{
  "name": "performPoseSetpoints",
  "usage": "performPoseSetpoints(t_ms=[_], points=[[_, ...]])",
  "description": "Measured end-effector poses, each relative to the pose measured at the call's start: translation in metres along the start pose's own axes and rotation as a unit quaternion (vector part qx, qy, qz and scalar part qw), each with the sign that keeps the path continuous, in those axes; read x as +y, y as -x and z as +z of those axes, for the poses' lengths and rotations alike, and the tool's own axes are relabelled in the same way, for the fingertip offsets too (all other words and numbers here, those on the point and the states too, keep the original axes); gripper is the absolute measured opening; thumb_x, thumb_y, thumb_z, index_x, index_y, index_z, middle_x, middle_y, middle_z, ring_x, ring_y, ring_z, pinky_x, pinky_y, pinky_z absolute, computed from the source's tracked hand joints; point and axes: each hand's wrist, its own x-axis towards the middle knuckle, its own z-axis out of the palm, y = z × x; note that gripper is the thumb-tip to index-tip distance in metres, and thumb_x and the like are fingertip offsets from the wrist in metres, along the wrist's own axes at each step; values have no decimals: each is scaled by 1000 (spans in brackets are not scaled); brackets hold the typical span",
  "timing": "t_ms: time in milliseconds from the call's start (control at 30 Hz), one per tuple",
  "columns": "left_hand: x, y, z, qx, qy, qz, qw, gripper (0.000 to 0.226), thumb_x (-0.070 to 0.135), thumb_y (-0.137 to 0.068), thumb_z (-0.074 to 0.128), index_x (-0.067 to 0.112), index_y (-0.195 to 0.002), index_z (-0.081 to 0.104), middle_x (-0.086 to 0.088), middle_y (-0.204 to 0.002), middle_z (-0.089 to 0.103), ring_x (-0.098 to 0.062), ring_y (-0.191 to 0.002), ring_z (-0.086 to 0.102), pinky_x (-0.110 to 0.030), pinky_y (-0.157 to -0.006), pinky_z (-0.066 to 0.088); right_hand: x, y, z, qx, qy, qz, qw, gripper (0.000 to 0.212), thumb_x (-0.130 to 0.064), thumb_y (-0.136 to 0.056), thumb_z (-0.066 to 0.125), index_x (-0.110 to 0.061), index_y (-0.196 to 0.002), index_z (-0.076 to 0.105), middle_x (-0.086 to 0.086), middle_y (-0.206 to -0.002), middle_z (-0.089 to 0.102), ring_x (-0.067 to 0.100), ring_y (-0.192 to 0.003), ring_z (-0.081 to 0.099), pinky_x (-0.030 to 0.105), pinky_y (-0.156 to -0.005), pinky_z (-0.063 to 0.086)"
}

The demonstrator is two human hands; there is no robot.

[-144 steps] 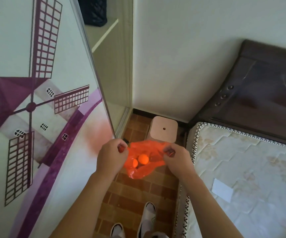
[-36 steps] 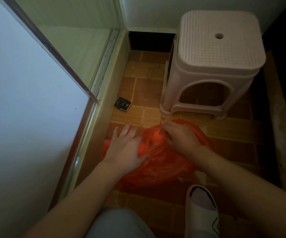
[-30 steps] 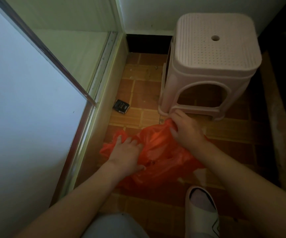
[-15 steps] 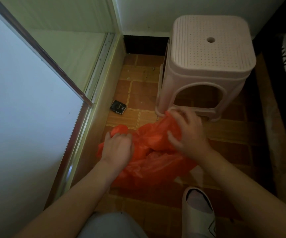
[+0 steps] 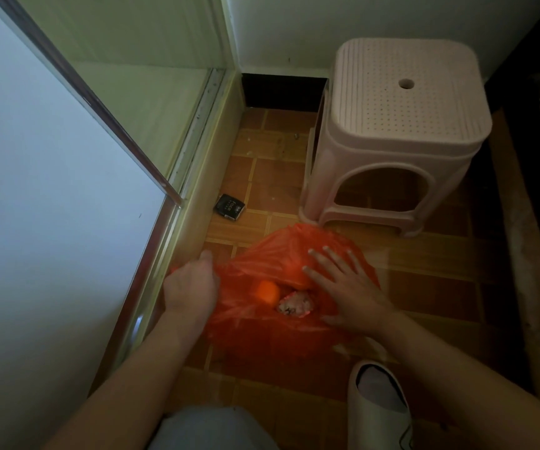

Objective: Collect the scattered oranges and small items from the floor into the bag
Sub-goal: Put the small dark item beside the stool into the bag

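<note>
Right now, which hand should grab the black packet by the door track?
Probably right. The left hand grips the orange bag edge, holding it open; the right hand lies flat and free. The black packet sits just beyond.

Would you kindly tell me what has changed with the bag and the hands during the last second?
The bag mouth has opened, exposing an orange. The right hand released its pinch and lies flat; the left hand took a grip on the edge. Stool and black packet stayed put.

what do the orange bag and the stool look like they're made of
Bag: thin plastic film, glossy and translucent; it crumples in creases, and an orange shows inside its mouth.
Stool: moulded hard plastic, pale pink and matte, judging by the one-piece rounded legs and the dotted, ribbed seat.
</note>
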Motion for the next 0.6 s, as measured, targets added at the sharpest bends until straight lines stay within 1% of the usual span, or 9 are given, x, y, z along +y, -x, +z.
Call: performPoseSetpoints(t_ms=[67,133,200,267,333,400,467,533,600], points=[[-5,-1,4,-54,-41,-29,997,21,13,-99,52,17,-110,69,-7,-100,75,-29,-93,75,-36,-69,53,4,3,9,-12,-5,13,1000,116,-63,-80,72,-37,-164,-4,-3,-170,-25,23,-156,-23,57,-126,-5],[-8,0,9,-98,-63,-52,992,29,11,-98,50,19,-117,71,-7,-113,75,-28,-106,73,-38,-82,56,9,5,14,-22,-13,23,999,117,-63,-80,72,-36,-164,-5,-4,-171,-23,23,-156,-22,56,-127,-3],[-10,0,11,-118,-41,-60,990,30,18,-97,53,21,-121,70,-6,-121,71,-29,-114,68,-43,-91,55,12,6,14,-23,-18,27,999,115,-64,-82,71,-36,-164,-5,-4,-171,-22,22,-156,-22,55,-127,-3],[-7,-1,10,-130,-27,-44,990,33,31,-97,56,19,-126,65,-7,-128,62,-31,-123,58,-51,-97,52,9,4,11,-8,-23,23,999,110,-63,-83,67,-36,-164,-2,-5,-171,-21,21,-157,-21,55,-127,-2],[-1,-1,5,-102,-49,-13,993,38,39,-97,56,19,-129,60,-8,-132,55,-32,-128,49,-59,-102,45,3,2,7,19,-31,12,999,99,-62,-88,60,-35,-164,3,-5,-172,-18,20,-157,-20,55,-127,0],[7,-1,-2,-25,-55,49,997,41,45,-96,55,20,-128,59,-7,-131,55,-32,-128,48,-64,-107,40,-6,-1,2,49,-35,1,998,88,-63,-93,50,-33,-165,8,-5,-173,-15,19,-158,-19,56,-127,2],[17,2,-3,27,-9,160,987,44,49,-96,53,23,-132,56,-2,-131,55,-27,-130,48,-61,-113,35,-14,-4,-4,63,-40,-8,997,84,-65,-94,41,-31,-165,9,-4,-173,-15,19,-158,-19,55,-127,0],[28,7,0,-4,17,276,961,50,47,-96,55,29,-142,50,0,-143,48,-24,-140,39,-58,-119,29,-19,-5,-7,68,-46,-18,997,83,-68,-95,34,-30,-165,11,-4,-173,-12,19,-158,-18,54,-127,-2],[39,7,10,-49,-23,349,936,53,46,-95,59,34,-145,49,-2,-156,35,-26,-149,25,-61,-120,25,-21,-5,-7,70,-48,-27,996,84,-69,-94,35,-29,-165,14,-3,-173,-10,19,-158,-17,55,-127,1]])
